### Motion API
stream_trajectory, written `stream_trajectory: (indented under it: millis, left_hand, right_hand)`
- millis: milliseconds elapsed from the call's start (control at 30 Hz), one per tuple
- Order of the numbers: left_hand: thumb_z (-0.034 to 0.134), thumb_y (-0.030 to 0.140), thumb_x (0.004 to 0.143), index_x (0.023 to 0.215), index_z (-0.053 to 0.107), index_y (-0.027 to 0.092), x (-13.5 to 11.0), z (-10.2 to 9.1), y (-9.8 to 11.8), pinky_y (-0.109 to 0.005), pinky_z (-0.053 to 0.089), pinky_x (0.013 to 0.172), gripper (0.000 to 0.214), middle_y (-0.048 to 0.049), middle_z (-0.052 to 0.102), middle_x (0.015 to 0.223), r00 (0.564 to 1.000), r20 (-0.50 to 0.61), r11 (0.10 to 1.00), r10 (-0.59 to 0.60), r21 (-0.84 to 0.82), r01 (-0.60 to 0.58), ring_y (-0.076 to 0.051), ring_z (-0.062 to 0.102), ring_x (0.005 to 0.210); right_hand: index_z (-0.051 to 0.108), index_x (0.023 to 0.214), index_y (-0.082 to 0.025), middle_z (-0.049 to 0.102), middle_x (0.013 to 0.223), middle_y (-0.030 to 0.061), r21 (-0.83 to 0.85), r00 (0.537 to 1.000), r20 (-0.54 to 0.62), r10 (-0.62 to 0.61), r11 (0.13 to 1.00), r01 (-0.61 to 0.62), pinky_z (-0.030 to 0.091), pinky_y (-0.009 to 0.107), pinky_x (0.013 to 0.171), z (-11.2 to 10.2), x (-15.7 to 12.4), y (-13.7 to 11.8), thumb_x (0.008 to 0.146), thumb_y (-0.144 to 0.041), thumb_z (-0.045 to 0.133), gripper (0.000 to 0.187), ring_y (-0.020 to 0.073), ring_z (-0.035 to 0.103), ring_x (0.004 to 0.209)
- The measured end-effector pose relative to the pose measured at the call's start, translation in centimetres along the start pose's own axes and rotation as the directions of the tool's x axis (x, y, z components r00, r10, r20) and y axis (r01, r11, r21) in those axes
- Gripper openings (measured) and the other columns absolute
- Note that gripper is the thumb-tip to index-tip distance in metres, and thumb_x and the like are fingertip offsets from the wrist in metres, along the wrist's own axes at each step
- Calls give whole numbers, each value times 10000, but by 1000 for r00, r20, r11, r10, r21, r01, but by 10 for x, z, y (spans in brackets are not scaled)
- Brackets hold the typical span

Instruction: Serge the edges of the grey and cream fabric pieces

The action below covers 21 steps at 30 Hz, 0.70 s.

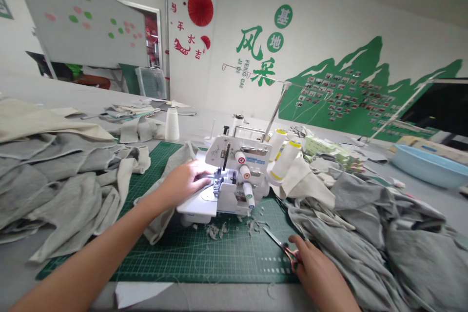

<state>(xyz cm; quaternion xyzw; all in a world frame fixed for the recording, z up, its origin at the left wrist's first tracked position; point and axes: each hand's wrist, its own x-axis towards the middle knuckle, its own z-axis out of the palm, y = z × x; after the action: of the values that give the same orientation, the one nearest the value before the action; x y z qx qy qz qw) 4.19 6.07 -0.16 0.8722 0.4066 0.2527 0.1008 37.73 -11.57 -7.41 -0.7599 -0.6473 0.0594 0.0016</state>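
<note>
My left hand (185,180) lies spread on grey fabric (159,222) at the overlock machine (228,175). My right hand (316,273) pinches red-handled scissors (283,248). Trimmings (219,230) dot the cutting mat (204,263); grey fabric piles (62,190) remain on both sides.

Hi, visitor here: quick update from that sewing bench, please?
Left hand flat on grey fabric at the overlocker. Right hand holding scissors over the cutting mat. Fabric scraps beside the machine.

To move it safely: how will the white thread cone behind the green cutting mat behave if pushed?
The white thread cone probably tips easily, being tall and narrow. Wound thread, it looks light for its size. Being round, it would likely roll once down.
</note>
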Motion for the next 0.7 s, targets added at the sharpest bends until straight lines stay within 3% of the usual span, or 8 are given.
stream_trajectory:
  millis: [200,333,467,600,700]
  left_hand:
    - [541,347,936,984,743,191,-3,1,-3,-297,475,718,259,-67,711,946,1000,-28,1000,-2,-6,1,-215,653,830]
    - [538,365,933,949,742,188,-5,2,-3,-282,454,670,271,-63,708,906,999,-45,1000,-11,-9,10,-207,639,790]
    - [552,350,921,971,751,190,-5,2,-2,-281,450,689,260,-62,707,927,999,-44,999,-31,-27,30,-208,640,806]
    - [564,360,910,961,760,187,-5,3,-2,-281,445,696,266,-67,706,930,998,-36,997,-51,-53,49,-217,640,818]
    - [581,348,887,932,767,193,-5,3,-5,-277,442,705,247,-59,709,909,998,-35,996,-60,-75,58,-216,642,823]
  right_hand:
    - [665,1037,-150,740,979,117,-26,998,58,34,999,-33,434,283,725,-11,4,-7,846,18,440,339,256,716,897]
    - [649,969,-177,713,891,69,115,1000,22,5,993,-8,421,259,683,-8,4,-1,831,-15,464,282,211,689,805]
    - [627,904,-215,690,933,49,201,998,-21,-51,978,54,438,254,725,2,2,12,793,-38,473,259,205,670,875]
    - [606,901,-237,698,942,48,269,998,-58,-27,962,42,456,296,768,4,-1,21,792,-112,493,201,226,672,883]
    - [595,1009,-241,705,909,47,438,996,-81,-36,897,68,469,312,757,6,-3,21,845,-199,473,209,219,674,837]
